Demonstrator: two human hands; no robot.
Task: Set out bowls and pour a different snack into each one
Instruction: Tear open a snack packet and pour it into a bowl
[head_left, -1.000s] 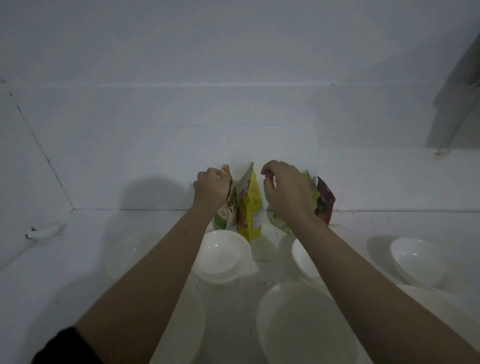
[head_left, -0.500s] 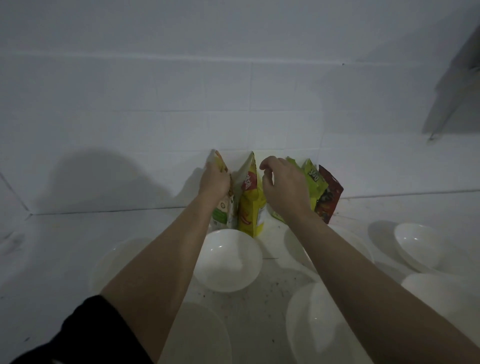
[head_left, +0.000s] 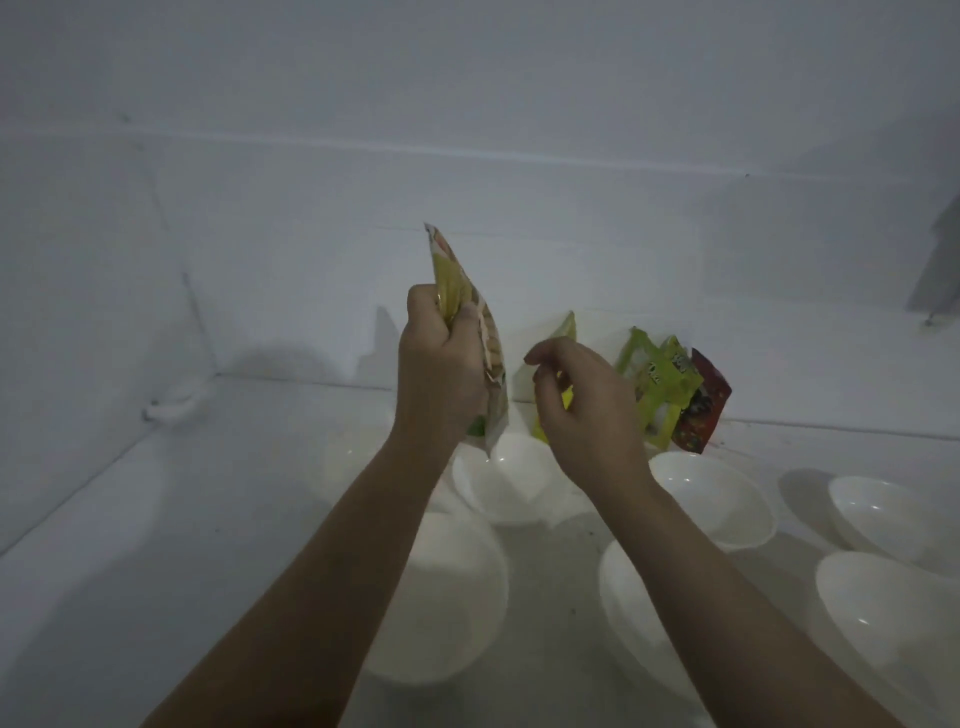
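My left hand (head_left: 441, 374) grips a yellow-green snack packet (head_left: 470, 332) and holds it upright in the air above a white bowl (head_left: 511, 480). My right hand (head_left: 582, 410) hovers just right of it with loosely curled fingers and holds nothing. Behind that hand a yellow packet (head_left: 563, 332) leans on the wall. A green packet (head_left: 662, 384) and a dark red packet (head_left: 704, 410) stand to its right. Several more white bowls sit on the counter, among them one under my left forearm (head_left: 457, 597) and one right of my right wrist (head_left: 719, 499).
The white counter (head_left: 156, 545) meets tiled walls behind and at the left corner. A small white object (head_left: 171, 408) lies near that corner. Two more bowls (head_left: 893, 514) (head_left: 893, 618) sit at the far right.
My left hand has lifted the yellow-green packet off the counter and toward me. My right hand has let go of the packets by the wall and drawn back.
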